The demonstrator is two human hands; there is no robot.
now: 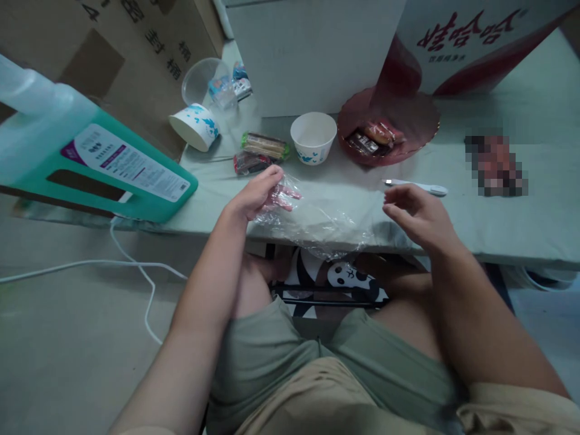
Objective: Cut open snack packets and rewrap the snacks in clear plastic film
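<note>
My left hand (267, 194) is over the table's front edge, its thumb and forefinger closed on a thin transparent plastic bag (317, 226). The crumpled film covers the other fingers and trails right, drooping over the edge. To the right, my right hand (419, 216) is raised with its fingers loosely curved and a gap between thumb and fingers; nothing shows in it. Just behind it lies a white utility knife (430, 188) with a metal tip. Beyond the left hand are wrapped snack packs, one green-ended (265, 145) and one red-ended (254, 162).
An upright paper cup (313, 139) stands beside a red plate (410, 158) of wrapped snacks. Another paper cup (199, 127) lies tipped near a large green-liquid jug (136, 163). Cardboard and white boxes (312, 54) line the back. A white cable (149, 296) hangs at left.
</note>
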